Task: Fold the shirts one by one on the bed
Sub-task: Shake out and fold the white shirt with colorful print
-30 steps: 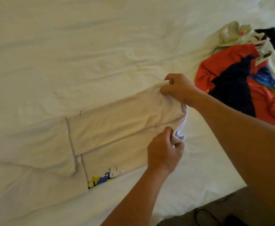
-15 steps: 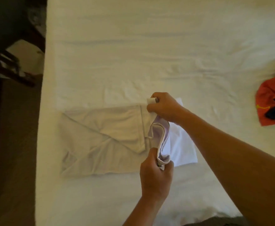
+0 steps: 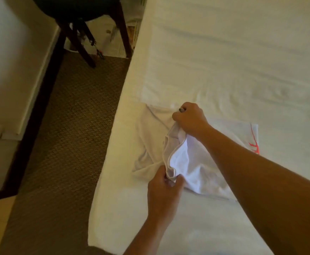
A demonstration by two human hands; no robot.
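A white shirt [image 3: 191, 162] lies partly folded near the left edge of the bed [image 3: 224, 61]. Its doubled end is lifted and carried leftward over the rest of the shirt. My right hand [image 3: 190, 117] grips the far corner of that lifted end. My left hand [image 3: 164, 188] pinches the near corner. A pink-red print [image 3: 253, 144] shows at the shirt's right edge. The shirt's left part, with sleeve and collar area [image 3: 150, 137], lies flat on the sheet.
The bed's left edge drops to brown patterned carpet [image 3: 67, 135]. A dark chair [image 3: 80, 19] with wooden legs stands at the upper left, with papers [image 3: 132, 30] beside it. A white wall with a dark skirting board [image 3: 34, 116] runs along the left.
Both hands have carried the shirt's end leftward over the rest of it. My view swung left: the pile of coloured clothes left the frame, and the floor and chair came in.
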